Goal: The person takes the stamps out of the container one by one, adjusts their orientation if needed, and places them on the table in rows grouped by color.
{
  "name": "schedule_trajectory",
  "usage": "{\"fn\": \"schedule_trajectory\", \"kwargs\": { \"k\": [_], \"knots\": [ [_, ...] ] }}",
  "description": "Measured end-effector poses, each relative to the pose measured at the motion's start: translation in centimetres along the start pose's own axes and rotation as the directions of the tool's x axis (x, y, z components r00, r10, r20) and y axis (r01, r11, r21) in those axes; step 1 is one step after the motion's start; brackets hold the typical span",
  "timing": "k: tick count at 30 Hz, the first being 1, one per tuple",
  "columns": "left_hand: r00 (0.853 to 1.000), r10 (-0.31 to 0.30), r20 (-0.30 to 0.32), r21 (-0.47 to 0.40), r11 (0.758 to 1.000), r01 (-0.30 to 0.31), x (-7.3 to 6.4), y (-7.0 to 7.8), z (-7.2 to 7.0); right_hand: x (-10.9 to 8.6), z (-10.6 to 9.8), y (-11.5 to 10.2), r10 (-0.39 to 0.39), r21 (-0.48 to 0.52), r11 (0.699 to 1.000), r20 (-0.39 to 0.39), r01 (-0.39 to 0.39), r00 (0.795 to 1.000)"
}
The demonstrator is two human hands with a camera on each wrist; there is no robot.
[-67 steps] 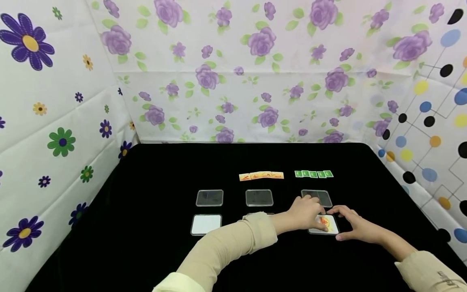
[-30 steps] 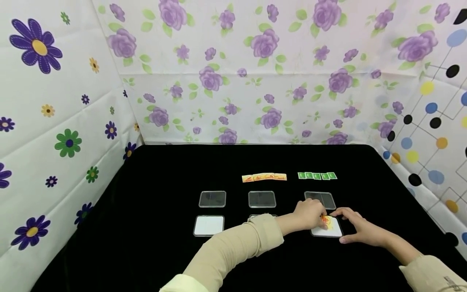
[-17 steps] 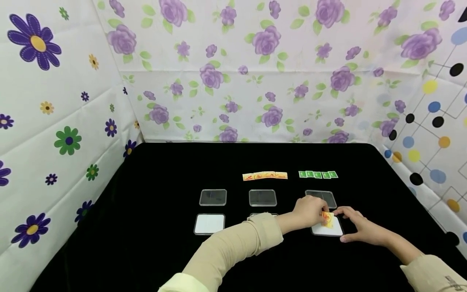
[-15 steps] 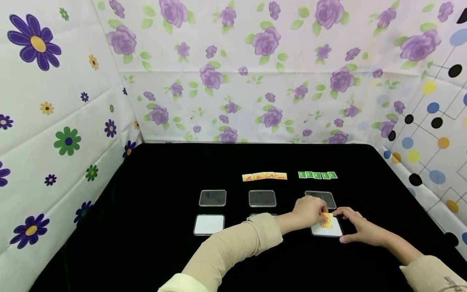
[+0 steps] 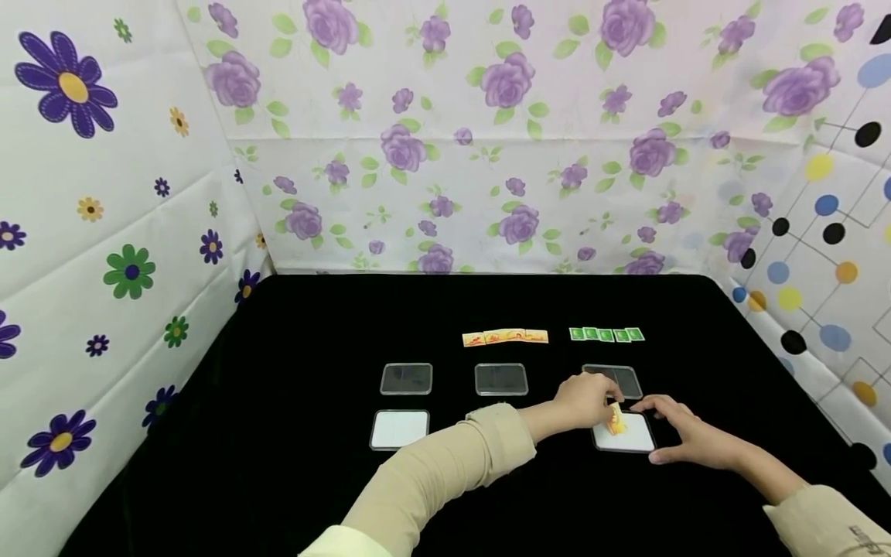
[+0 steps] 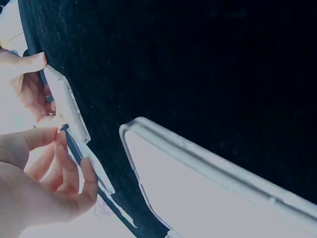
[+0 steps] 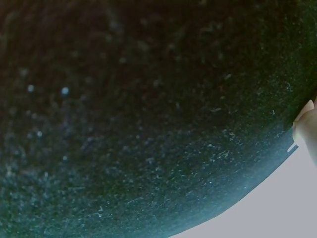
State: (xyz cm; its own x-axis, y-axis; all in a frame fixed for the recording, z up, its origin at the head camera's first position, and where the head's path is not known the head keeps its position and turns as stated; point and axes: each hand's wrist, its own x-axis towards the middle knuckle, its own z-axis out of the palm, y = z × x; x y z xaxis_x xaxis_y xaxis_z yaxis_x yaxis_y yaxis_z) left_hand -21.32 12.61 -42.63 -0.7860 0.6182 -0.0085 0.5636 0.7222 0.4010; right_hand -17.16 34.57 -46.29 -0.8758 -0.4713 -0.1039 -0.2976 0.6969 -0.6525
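Note:
My left hand (image 5: 585,398) pinches a small yellow-orange printed card (image 5: 616,422) between thumb and fingertips. The card is tilted above a white-filled shallow clear plastic case (image 5: 633,442) in the near row, at the right. Thumb and index finger of my right hand (image 5: 685,435) hold that case at its right-hand corners. In the left wrist view, both the left hand (image 6: 49,183) and the right hand (image 6: 25,79) are at this case, where the card itself is hard to make out. Only a fingertip (image 7: 307,129) shows in the right wrist view.
Behind lie clear covers at left (image 5: 407,379), middle (image 5: 501,379) and right (image 5: 626,379). Another white-filled case (image 5: 400,429) is at near left; a middle one is mostly hidden by my left sleeve. Orange cards (image 5: 505,336) and green cards (image 5: 606,334) lie in rows farther back.
The card lay flat over the case earlier. My left hand has raised and tilted it, shifting slightly left, and more white shows below. The right hand stays at the case.

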Motion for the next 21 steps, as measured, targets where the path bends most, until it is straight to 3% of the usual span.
{"fn": "schedule_trajectory", "kwargs": {
  "k": [5,16,21],
  "knots": [
    [0.999,-0.009,0.047,0.002,1.000,0.009,-0.1,-0.5,-0.7,0.2,-0.1,-0.2,0.001,0.003,1.000,0.002,-0.001,1.000],
    [0.999,-0.030,-0.016,-0.027,0.999,0.029,-0.5,-2.0,-1.9,0.2,-0.2,0.0,0.012,0.009,1.000,0.019,-0.012,1.000],
    [1.000,-0.010,-0.027,-0.043,0.999,0.009,-0.8,-2.7,-2.1,0.2,-0.2,-0.1,0.013,-0.001,1.000,0.034,-0.013,0.999]
  ]
}}
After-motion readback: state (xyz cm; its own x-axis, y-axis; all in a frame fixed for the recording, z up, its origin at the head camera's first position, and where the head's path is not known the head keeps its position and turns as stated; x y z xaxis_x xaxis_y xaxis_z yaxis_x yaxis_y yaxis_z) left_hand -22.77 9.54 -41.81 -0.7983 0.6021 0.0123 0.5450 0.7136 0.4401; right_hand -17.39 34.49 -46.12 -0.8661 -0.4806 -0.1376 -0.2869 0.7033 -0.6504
